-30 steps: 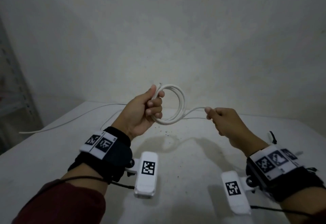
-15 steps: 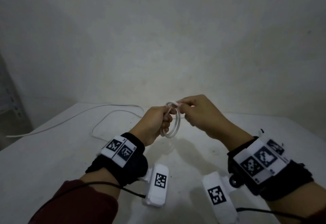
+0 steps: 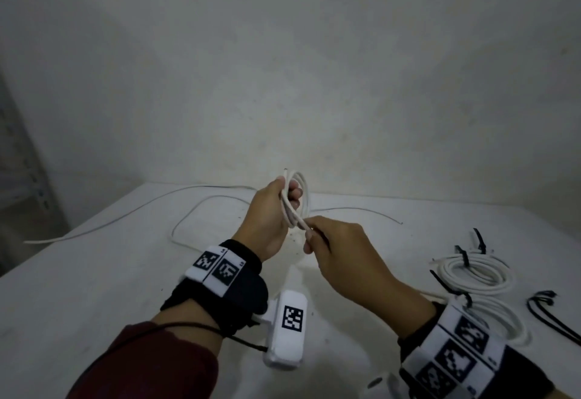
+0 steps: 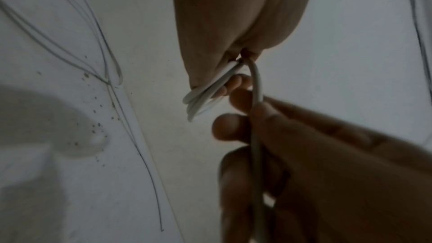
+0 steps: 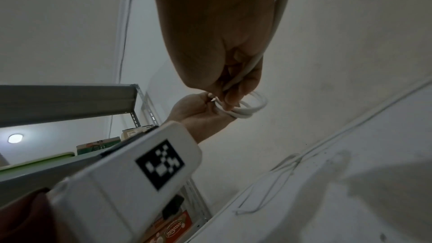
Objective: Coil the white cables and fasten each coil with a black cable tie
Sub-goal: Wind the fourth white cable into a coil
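My left hand (image 3: pixel 276 210) grips a small coil of white cable (image 3: pixel 300 191) held up above the white table (image 3: pixel 94 288). My right hand (image 3: pixel 327 241) sits just below and right of it, pinching the cable's loose strand (image 3: pixel 297 219) where it leaves the coil. In the left wrist view the coil (image 4: pixel 205 91) is wedged under my thumb and the strand (image 4: pixel 256 88) runs down through my right fingers (image 4: pixel 233 127). In the right wrist view the coil (image 5: pixel 250 106) shows past both hands. Two finished coils (image 3: pixel 474 276) with black ties (image 3: pixel 463 257) lie at the right.
A long loose white cable (image 3: pixel 195 219) snakes over the table's back left. Spare black cable ties (image 3: pixel 550 313) lie at the far right edge. A metal shelf (image 5: pixel 70 103) with boxes stands left of the table. A plain wall rises behind.
My right hand drew the strand in from the right to the coil, then slid down below it. The view tilted down, bringing the finished coils and ties into sight.
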